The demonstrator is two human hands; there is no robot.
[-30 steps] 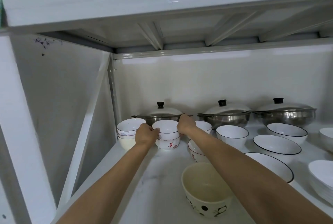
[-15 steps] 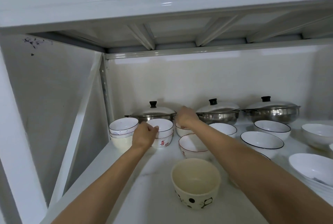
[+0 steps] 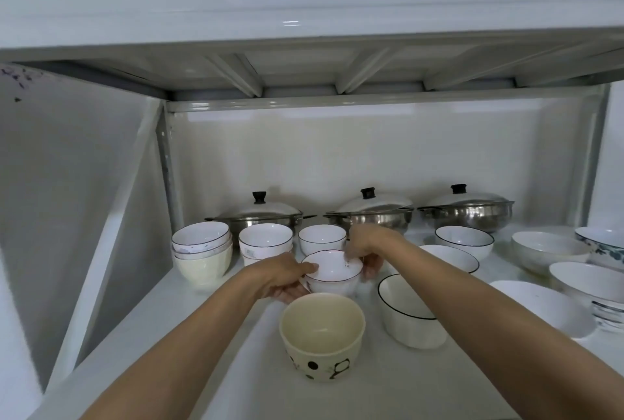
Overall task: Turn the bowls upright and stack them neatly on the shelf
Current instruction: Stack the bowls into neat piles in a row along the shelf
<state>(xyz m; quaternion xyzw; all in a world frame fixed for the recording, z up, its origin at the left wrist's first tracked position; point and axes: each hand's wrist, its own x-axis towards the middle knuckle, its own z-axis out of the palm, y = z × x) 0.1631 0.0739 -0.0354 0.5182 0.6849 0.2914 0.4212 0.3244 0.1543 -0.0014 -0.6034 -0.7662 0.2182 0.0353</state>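
- Left hand [image 3: 282,279] and right hand [image 3: 366,252] gripped the red-rimmed bowl [image 3: 332,272] from both sides.
- It should be lowered level and centered onto a matching stack [image 3: 265,244].

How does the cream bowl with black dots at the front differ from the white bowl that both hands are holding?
The cream bowl has a cream inside and black dots on its wall; the white bowl is white with a thin dark rim line. The cream bowl looks taller and deeper. It stands free at the front of the shelf; the white bowl is gripped by the left hand and right hand. Both are upright, with nothing visible inside.
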